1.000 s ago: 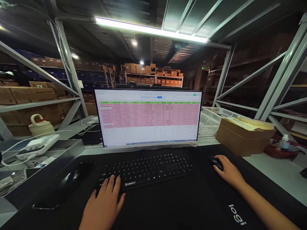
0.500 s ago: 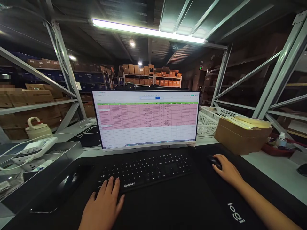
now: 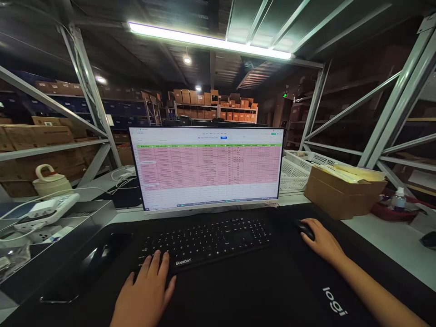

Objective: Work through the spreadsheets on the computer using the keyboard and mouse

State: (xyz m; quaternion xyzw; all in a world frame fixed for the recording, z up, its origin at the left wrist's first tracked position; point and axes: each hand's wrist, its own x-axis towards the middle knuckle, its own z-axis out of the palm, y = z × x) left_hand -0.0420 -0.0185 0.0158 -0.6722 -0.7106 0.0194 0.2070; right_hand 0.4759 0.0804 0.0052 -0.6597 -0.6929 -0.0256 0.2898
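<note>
My left hand (image 3: pixel 145 288) rests with fingers spread over the lower left corner of a black keyboard (image 3: pixel 204 240). Its fingertips lie on or just above the keys; I cannot tell if any is pressed. At the right, my right hand (image 3: pixel 322 238) is curled over a black computer mouse (image 3: pixel 306 230) on the black desk mat (image 3: pixel 238 290). Behind the keyboard stands a monitor (image 3: pixel 209 170) showing a spreadsheet with a green header row, pink rows and white rows below.
Left of the keyboard lies a dark glossy phone-like slab (image 3: pixel 91 263). Beyond it a grey tray (image 3: pixel 98 218) holds a white power strip (image 3: pixel 51 211), near a cream jug (image 3: pixel 51 181). On the right are a cardboard box (image 3: pixel 335 193) with papers, white baskets (image 3: pixel 294 175) and a spray bottle (image 3: pixel 398 200).
The spreadsheet has scrolled slightly, and its pink rows now reach lower on the screen. Both hands stay in place; the whole view has shifted very slightly.
</note>
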